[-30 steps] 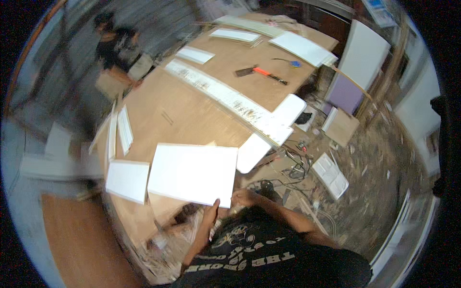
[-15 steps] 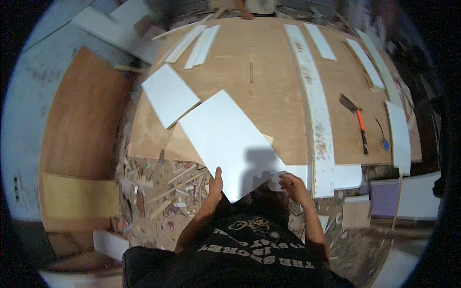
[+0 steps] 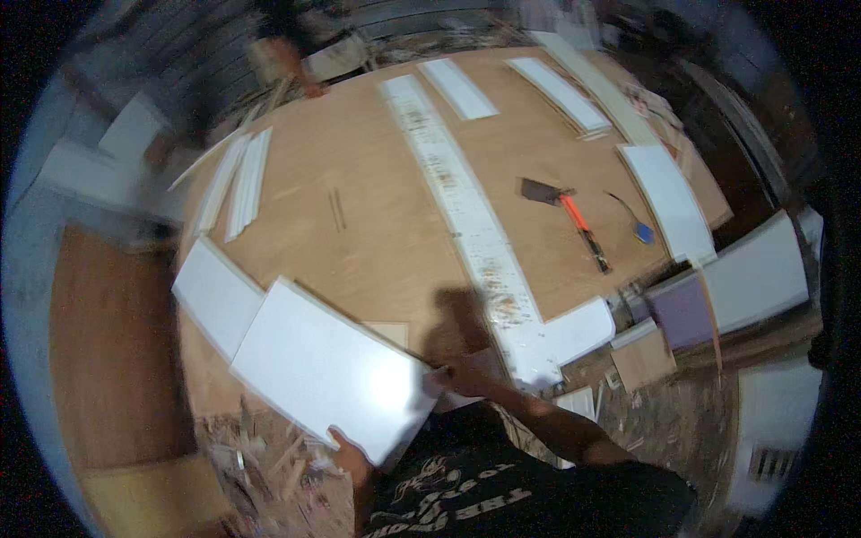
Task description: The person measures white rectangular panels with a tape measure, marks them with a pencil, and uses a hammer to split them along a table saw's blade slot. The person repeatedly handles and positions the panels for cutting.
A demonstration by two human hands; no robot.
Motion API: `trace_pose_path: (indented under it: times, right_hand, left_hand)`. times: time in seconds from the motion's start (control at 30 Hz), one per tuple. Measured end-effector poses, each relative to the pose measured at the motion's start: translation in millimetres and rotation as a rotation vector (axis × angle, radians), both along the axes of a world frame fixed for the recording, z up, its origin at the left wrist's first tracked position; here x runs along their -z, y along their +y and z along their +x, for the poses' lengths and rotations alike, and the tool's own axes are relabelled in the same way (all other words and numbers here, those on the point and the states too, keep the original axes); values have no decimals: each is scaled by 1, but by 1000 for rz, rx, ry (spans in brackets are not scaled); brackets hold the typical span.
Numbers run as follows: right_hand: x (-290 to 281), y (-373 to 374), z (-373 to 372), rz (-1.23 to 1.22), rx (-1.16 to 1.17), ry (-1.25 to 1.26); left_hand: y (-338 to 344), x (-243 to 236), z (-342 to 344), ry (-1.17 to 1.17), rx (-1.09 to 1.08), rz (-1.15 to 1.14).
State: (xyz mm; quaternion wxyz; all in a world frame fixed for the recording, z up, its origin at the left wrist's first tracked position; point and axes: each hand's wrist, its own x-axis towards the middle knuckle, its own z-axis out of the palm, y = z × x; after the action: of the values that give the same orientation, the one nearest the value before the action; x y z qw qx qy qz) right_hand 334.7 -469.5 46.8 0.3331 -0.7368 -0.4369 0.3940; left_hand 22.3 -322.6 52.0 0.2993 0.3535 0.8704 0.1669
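Observation:
A large white board (image 3: 323, 354) lies tilted across the near left corner of the plywood tabletop (image 3: 339, 242), overhanging its edge toward me. My left hand (image 3: 350, 453) grips its near edge, thumb up. My right hand (image 3: 459, 377) is closed at its right end, slightly blurred. A smaller white board (image 3: 215, 291) is beside its left end. A long marked white strip (image 3: 453, 197) runs lengthwise to the right of my hands, with a black-and-orange hammer-like tool (image 3: 574, 215) and a blue object with a dark cord (image 3: 642, 231) beyond it.
A person's arm (image 3: 296, 67) reaches the table's far edge. Narrow white strips (image 3: 247, 184), other panels (image 3: 664, 202) lie around the tabletop. A brown sheet (image 3: 108, 341) stands left, purple and white boards (image 3: 682, 314) right. Wood scraps (image 3: 269, 457) cover the floor nearby.
The view has swung. My right hand has closed in on the board's right end from apart-looking fingers. The large board looks turned flatter across my view, with my left hand still on it.

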Motion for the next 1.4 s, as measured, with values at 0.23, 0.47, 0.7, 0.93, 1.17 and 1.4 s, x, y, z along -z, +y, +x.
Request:
trace_pose_path:
  times: [0.23, 0.47, 0.7, 0.93, 1.17, 1.4]
  right_hand:
    - [-52, 35, -14, 52, 66, 34]
    - [-281, 16, -70, 967, 30, 286]
    - [-425, 31, -161, 1850, -93, -89]
    - [-414, 83, -232, 1776, 142, 184]
    - [-385, 107, -246, 1667, -121, 312]
    - [-392, 103, -217, 1435, -149, 487]
  left_hand:
    - [50, -2, -28, -612, 91, 135]
    - [144, -10, -93, -444, 105, 162]
    - [213, -13, -130, -276, 72, 263]
    - [211, -7, -141, -87, 235, 26]
    - [162, -1, -117, -395, 180, 138]
    - [132, -2, -88, -303, 424, 61]
